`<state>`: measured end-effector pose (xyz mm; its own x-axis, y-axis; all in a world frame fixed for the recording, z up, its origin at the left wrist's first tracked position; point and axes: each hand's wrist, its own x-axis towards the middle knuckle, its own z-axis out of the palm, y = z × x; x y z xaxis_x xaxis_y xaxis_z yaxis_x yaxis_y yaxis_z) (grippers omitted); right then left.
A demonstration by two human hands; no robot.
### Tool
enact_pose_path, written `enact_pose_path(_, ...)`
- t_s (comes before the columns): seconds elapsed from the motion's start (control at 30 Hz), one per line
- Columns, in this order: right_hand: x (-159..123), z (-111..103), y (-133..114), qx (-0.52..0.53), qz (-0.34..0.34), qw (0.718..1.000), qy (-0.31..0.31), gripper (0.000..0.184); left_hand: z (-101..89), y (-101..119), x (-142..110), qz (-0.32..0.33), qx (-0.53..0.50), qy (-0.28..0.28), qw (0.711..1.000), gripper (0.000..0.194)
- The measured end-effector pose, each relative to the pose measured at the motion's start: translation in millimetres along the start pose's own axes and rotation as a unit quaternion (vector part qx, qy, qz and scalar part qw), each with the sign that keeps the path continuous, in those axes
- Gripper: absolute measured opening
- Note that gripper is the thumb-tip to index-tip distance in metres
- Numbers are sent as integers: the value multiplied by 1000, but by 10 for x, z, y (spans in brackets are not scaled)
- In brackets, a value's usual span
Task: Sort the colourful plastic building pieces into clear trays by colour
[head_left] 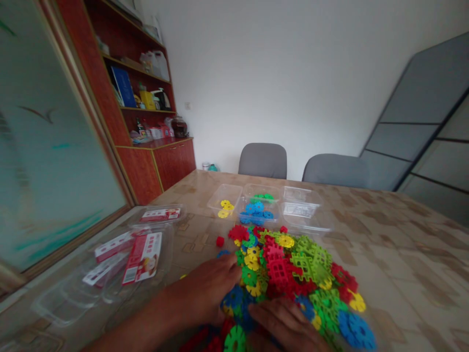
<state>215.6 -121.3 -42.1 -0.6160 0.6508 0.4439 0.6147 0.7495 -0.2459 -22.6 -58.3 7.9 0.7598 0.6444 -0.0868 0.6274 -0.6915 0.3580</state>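
A heap of coloured plastic snowflake pieces point(293, 274), red, green, yellow and blue, lies on the patterned table point(403, 254) in front of me. My left hand point(208, 288) rests at the heap's left edge, fingers bent onto blue and yellow pieces. My right hand point(289, 325) lies low on the near side of the heap, fingers stretched flat over the pieces. Behind the heap stand clear tubs: one with yellow pieces point(224, 208), one with blue pieces point(257, 211), one with green pieces point(264, 197), and one with none in it point(300, 203).
Clear lids with red and white labels point(142, 254) lie on the table to the left. A single red piece point(220, 241) sits apart from the heap. Two grey chairs point(263, 160) stand at the far side. A wooden cabinet point(154, 161) stands at the left wall.
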Motion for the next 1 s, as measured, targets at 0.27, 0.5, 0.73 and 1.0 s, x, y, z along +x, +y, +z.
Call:
enact_pose_path(0.27,55,-57,104,-120,-65,989,50,18,-51,127,99,26,-18,14,999,33)
enact_pose_path(0.5,76,-264,101,-165,-51,982,81,26,-152,99,166,20,10,21,1000,14)
enact_pose_path(0.73,53,13,36,-116,-80,982,128,15,-160,-53,175,0,-38,58,998,11)
enact_pose_path(1.0,13,-71,65,-80,19,996,25,8,-225,-42,203,1,-64,96,993,7)
